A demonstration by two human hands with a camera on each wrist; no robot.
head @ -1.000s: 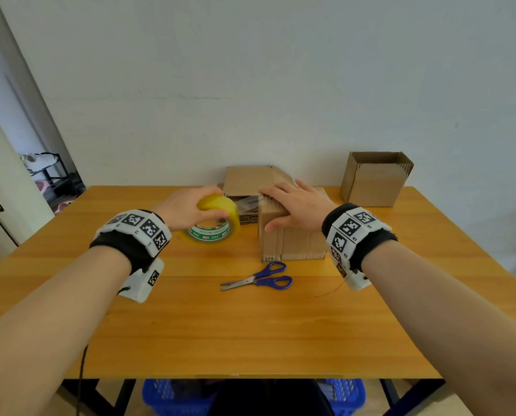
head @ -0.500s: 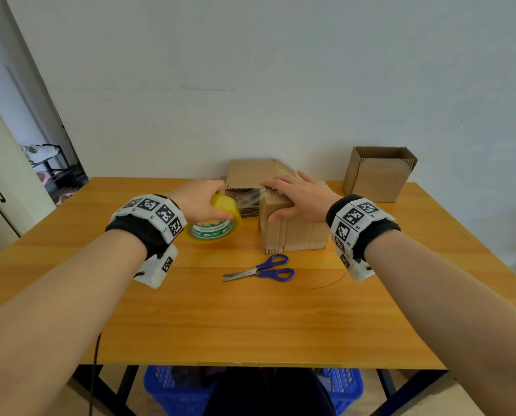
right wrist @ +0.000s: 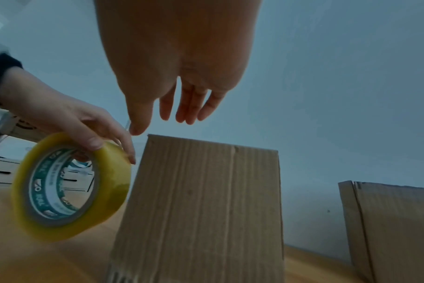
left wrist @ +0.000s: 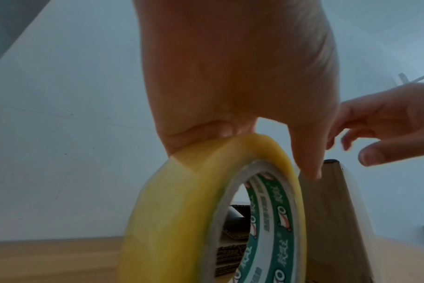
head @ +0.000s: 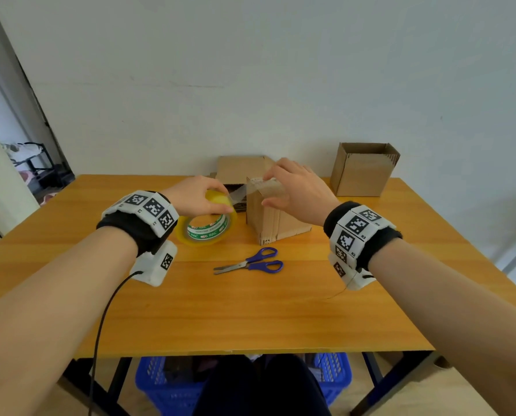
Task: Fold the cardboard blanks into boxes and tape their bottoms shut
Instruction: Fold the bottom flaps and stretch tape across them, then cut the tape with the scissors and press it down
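So the left hand [head: 198, 195] has its fingers curled over the top of the yellow tape roll [head: 207, 228], holding it on edge just off the table [head: 250, 319], right beside the left face of the cardboard box [head: 276, 217]. That box stands around the middle of the table toward the far edge, closed side up. A clear strip of tape [head: 240, 192] runs from the roll up onto the box top. The right hand [head: 298, 190] is over the box top with fingers loose and mostly straight, not wrapped round anything; the wrist view shows its fingertips [right wrist: 190, 114] hovering a bit above the top edge, and whether the thumb touches the tape I honestly can't tell. Blue-handled scissors [head: 252, 262] lie flat on the table, nearer than the box. A finished open box [head: 363, 171] sits at the far right corner, and a stack of flat cardboard blanks [head: 241, 171] is behind the roll by the far edge.
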